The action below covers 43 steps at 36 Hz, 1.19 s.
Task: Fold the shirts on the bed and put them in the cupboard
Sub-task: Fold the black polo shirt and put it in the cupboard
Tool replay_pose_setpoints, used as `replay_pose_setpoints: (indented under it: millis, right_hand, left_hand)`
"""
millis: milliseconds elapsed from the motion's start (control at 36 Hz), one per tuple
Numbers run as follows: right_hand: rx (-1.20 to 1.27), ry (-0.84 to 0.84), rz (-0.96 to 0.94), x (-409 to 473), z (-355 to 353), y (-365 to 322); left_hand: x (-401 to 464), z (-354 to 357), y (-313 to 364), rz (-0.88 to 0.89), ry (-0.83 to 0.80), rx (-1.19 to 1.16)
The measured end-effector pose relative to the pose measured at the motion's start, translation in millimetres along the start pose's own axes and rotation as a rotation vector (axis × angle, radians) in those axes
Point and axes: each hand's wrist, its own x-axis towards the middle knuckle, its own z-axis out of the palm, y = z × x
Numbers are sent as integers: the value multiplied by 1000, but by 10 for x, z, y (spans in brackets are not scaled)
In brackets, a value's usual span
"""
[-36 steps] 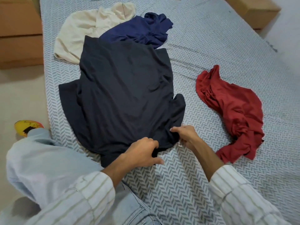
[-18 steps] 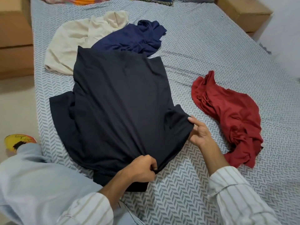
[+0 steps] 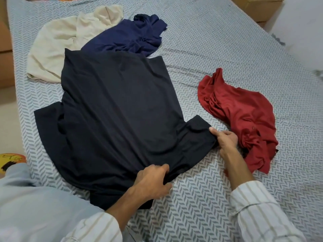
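Observation:
A black shirt (image 3: 115, 112) lies spread on the bed (image 3: 218, 55), its collar end towards me. My left hand (image 3: 153, 180) grips the fabric at the near shoulder edge. My right hand (image 3: 225, 138) pinches the end of the right sleeve, pulled out flat to the side. A crumpled red shirt (image 3: 244, 116) lies just right of my right hand. A navy shirt (image 3: 132, 37) and a cream shirt (image 3: 70, 44) lie bunched beyond the black one, partly under it. No cupboard is in view.
The bed has a grey-and-white herringbone sheet. Cardboard boxes (image 3: 258, 7) stand at the top right, and brown furniture (image 3: 5, 55) lines the left edge. My knee in light jeans (image 3: 35, 206) rests at the bed's near left, beside a yellow slipper (image 3: 10, 159).
My right hand has drawn the black shirt's right sleeve outward to the right, away from the collar. My left hand keeps its grip on the near edge.

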Motion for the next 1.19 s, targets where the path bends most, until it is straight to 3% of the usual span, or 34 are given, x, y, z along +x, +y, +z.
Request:
replay_pose_setpoints:
  millis: [56,139,306,472,611,667,778,889,944,1000,1056,1194]
  right_hand:
    - [-265,15,-54,97,-59,26]
    - [-415,-56,-137,184,-133,157]
    - [111,37,-127,196,-339,398]
    - [-49,125,-332,233,-252,454]
    - [-39,128,-401,245,-234,514]
    - [-59,143,-395,233,-241,507]
    - [-290,164,-414,138,-203,348]
    - [-658,245,-790,-100,91,98]
    - [-731,129,-942,-187,336,-43]
    - [-900,-112,-951,-172,593,-110]
    - [-1014,-238,-919,-72,801,-62]
    - [-891,-167,-1022,116,954,104]
  left_hand:
    - [47,38,30,68,48,50]
    - [142,61,107,133,50,101]
    - [302,98,215,187,35,50]
    - [494,20,221,177,-29,-25]
    - [802,-49,176,142,289,-48]
    - [899,-101,192,91,277,2]
    - [959,-183,206,72,143,136]
    - [934,-138,183,106,132,163]
    - [926,-93,166,135,131,163]
    - [954,-115,122,138,138,125]
    - [993,-235,70,113,140,27]
    - [1199,-707,-161,-50,223,-252]
